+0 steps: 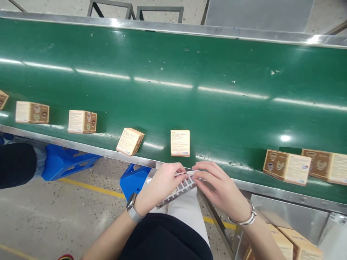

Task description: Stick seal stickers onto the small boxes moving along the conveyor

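A grey, ladder-like slotted tray (185,185) lies tilted over my lap at the near edge of the belt, with small pale bits in its slots. My left hand (162,184) is closed, thumb and fingers pinched at the tray's upper edge. Curved over the right end is my right hand (221,186), its thumb and fingertips gripping the tray there. What may sit between the fingertips is too small to make out. Just beyond my hands, a small cream box (180,143) with printed text stands on the green belt (173,97).
Along the near side of the belt stand more brown and cream boxes, including a turned box (130,141) to the left and a box (286,167) to the right. Larger cartons (298,242) sit below at right. Blue stools (135,180) and another person's leg (17,164) are at left.
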Tool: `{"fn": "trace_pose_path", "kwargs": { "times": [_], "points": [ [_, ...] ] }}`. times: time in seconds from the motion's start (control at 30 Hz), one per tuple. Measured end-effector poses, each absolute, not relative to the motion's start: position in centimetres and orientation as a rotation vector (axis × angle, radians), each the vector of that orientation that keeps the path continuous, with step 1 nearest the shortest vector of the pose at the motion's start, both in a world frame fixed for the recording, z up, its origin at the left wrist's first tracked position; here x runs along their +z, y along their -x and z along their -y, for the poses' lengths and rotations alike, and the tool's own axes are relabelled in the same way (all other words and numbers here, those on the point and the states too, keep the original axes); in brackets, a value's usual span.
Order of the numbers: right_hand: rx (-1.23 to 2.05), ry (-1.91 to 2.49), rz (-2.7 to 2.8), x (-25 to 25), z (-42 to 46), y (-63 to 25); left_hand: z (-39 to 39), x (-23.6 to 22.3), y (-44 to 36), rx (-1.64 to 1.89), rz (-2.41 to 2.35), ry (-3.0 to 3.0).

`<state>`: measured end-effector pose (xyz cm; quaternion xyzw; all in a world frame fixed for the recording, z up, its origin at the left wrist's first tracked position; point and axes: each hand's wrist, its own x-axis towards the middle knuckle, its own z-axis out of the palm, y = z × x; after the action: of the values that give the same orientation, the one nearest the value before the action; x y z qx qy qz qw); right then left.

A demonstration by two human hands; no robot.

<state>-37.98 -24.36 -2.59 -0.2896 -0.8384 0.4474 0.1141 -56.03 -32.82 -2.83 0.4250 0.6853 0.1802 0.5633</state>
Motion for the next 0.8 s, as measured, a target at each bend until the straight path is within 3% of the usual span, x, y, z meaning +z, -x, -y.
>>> {"fn": "trace_pose_path", "kwargs": {
  "times": [0.13,0.33,0.8],
  "points": [
    [1.633,1.354,1.840,-4.7,24.1,38.8,33.6,-3.8,57.0,0.407,-1.638,-1.293],
    [1.601,1.672,0.977,-9.7,24.2,42.5,33.7,-5.7,57.0,0.392,-1.456,-1.784],
    [1.427,1.776,0.937,-10.8,24.5,43.5,33.0,-7.6,56.2,0.249,-1.335,-1.726]
  ]
}}
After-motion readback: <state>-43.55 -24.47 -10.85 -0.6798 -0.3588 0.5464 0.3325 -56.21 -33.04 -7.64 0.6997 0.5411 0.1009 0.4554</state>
